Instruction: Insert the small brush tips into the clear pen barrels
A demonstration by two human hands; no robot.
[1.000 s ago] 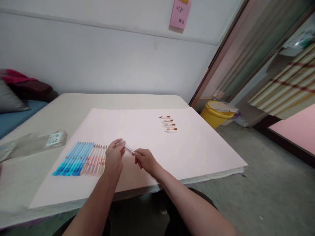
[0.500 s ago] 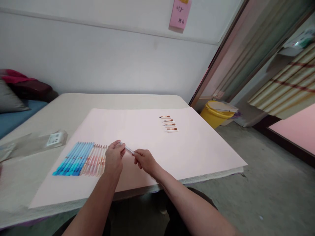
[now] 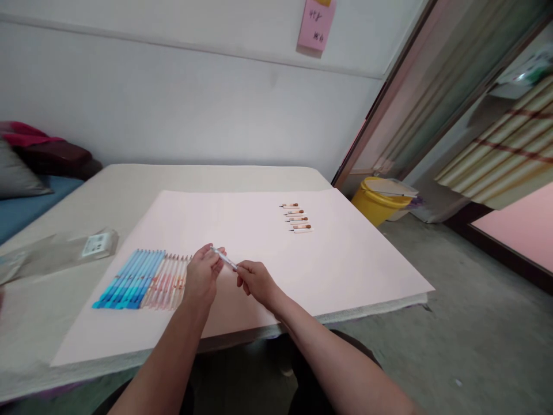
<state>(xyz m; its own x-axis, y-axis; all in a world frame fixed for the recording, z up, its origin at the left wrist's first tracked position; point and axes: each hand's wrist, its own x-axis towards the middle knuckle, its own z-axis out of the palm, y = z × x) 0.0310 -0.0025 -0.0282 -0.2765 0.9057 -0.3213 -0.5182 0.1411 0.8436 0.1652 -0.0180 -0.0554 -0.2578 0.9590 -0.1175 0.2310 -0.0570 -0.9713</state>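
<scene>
Over the pink sheet, a slim whitish pen slants between my hands. My right hand pinches its lower right end with thumb and fingers. My left hand is open, its fingers spread behind the pen's upper left end; whether they touch it is hard to tell. Just left of that hand lies a row of pale pens with peach and orange marks, partly covered by the hand and forearm. Beside them is a row of blue pens.
Several short pieces with brown ends and thin dark tips lie toward the back right of the pink sheet. A clear plastic bag with a white label is at the table's left. A yellow bin stands beyond the right edge.
My left fingers have loosened from a pinch and spread apart, so more of the pen shows. My right hand keeps its grip, shifted very slightly.
</scene>
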